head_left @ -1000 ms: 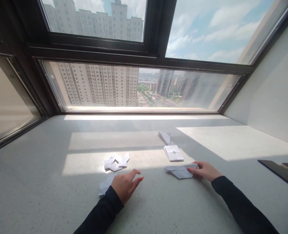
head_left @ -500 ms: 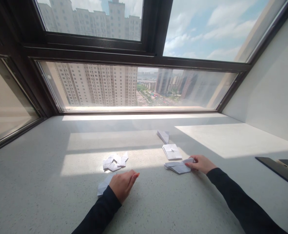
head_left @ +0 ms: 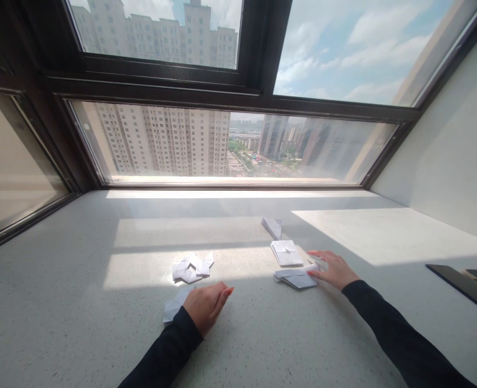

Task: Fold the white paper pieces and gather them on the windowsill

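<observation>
My left hand (head_left: 208, 308) rests on the white speckled sill, its fingers curled in; whatever they may hold is hidden from view. A folded white paper piece (head_left: 177, 306) lies beside it on the left, partly covered by the hand and wrist. Just beyond sits a small group of joined folded paper pieces (head_left: 192, 268), bent into a partial ring. My right hand (head_left: 333, 270) is spread, thumb and fingers apart, at the right end of a low pile of folded papers (head_left: 297, 277). The thumb is at the pile's edge.
Behind that pile lies a square stack of folded papers (head_left: 287, 253), and farther back a triangular folded stack (head_left: 272, 227). A dark flat object (head_left: 460, 285) lies at the right edge. Dark-framed windows (head_left: 238, 187) border the back of the sill (head_left: 238, 231).
My right hand has loosened its pinch on the paper pile, and its fingers have spread apart. My left hand looks the same. The view has shifted slightly.
</observation>
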